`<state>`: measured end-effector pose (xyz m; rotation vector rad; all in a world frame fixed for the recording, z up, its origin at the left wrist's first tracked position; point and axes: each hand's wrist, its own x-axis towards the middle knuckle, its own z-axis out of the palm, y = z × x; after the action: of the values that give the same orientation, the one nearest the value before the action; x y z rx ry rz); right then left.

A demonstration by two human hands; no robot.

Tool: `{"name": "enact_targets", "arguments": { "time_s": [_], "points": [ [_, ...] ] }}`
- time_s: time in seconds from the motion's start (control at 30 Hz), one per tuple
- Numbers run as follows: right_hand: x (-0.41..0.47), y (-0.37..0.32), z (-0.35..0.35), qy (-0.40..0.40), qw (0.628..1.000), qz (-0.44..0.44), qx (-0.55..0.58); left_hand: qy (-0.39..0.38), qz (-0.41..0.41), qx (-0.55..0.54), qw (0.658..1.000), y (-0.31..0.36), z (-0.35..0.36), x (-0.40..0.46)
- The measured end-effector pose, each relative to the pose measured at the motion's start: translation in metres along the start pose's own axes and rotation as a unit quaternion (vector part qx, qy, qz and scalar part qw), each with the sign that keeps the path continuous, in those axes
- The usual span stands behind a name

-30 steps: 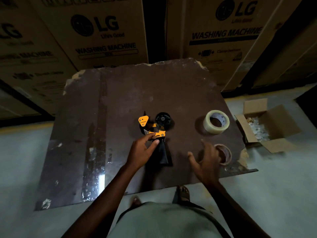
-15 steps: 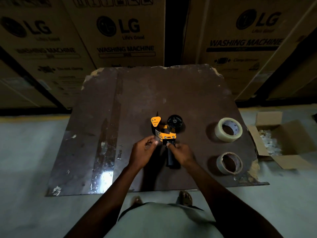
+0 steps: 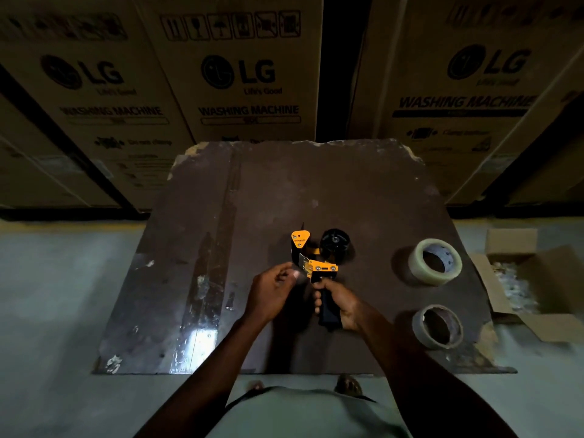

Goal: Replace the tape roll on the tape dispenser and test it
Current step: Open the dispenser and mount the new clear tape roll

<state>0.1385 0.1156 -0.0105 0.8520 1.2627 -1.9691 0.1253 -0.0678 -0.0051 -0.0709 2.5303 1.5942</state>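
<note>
Right hand (image 3: 343, 303) grip wrapped round the black handle of the tape dispenser (image 3: 317, 267), fingers curled tight on it. Dispenser sits mid-bench, orange body pointing far, black empty hub (image 3: 335, 243) at its far right, orange flap at far left. Can't tell if it's lifted or resting on the bench.

Left hand (image 3: 271, 292) just left of the dispenser's orange front, fingers loosely curled, fingertips near the metal blade edge; grip looks like a light pinch, but can't tell whether it actually touches or holds anything there.

Clear tape roll (image 3: 434, 262) right of the dispenser, lying tilted on the bench, well apart from both hands. Used-up brown core (image 3: 437, 327) nearer, right of the right forearm, also lying on the bench.

Bench (image 3: 221, 279) is a dark worn board with a scuffed, shiny strip down its left side. Open cardboard box (image 3: 537, 279) on the floor off the right edge, whitish bits inside. Big LG washing machine cartons (image 3: 240, 74) stacked behind the far edge. Person's feet visible at the near edge.
</note>
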Motion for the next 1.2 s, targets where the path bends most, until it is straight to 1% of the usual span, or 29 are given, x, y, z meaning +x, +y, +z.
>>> {"name": "enact_targets", "arguments": {
  "time_s": [0.13,0.23,0.33,0.43,0.5,0.6,0.67,0.87,1.03,1.2],
  "points": [
    [-0.01,-0.008,0.002,-0.003,0.998,-0.056,0.004,0.018,-0.003,-0.028,0.999,0.007,-0.001,0.008],
    [-0.027,-0.028,0.011,-0.033,0.994,-0.1,0.021,0.039,0.013,-0.046,0.998,0.026,-0.005,0.018],
    [-0.051,-0.057,0.026,-0.041,0.986,-0.158,-0.016,0.07,0.033,-0.062,0.995,0.061,-0.014,0.03],
    [-0.075,-0.086,0.041,-0.041,0.975,-0.213,-0.042,0.087,0.076,-0.074,0.991,0.099,-0.026,0.041],
    [-0.088,-0.102,0.048,-0.064,0.967,-0.241,-0.046,0.079,0.086,-0.095,0.989,0.125,-0.034,0.048],
    [-0.104,-0.126,0.055,-0.101,0.955,-0.271,-0.06,0.038,0.098,-0.126,0.986,0.161,-0.045,0.058],
    [-0.114,-0.142,0.06,-0.119,0.946,-0.292,-0.077,0.026,0.11,-0.158,0.981,0.185,-0.053,0.06],
    [-0.14,-0.18,0.069,-0.125,0.914,-0.365,-0.127,0.029,0.15,-0.257,0.954,0.249,-0.072,0.054],
    [-0.161,-0.195,0.074,-0.122,0.899,-0.397,-0.14,0.005,0.152,-0.336,0.929,0.272,-0.078,0.049],
    [-0.169,-0.201,0.075,-0.119,0.895,-0.407,-0.137,-0.005,0.148,-0.359,0.922,0.279,-0.077,0.048]
  ]
}}
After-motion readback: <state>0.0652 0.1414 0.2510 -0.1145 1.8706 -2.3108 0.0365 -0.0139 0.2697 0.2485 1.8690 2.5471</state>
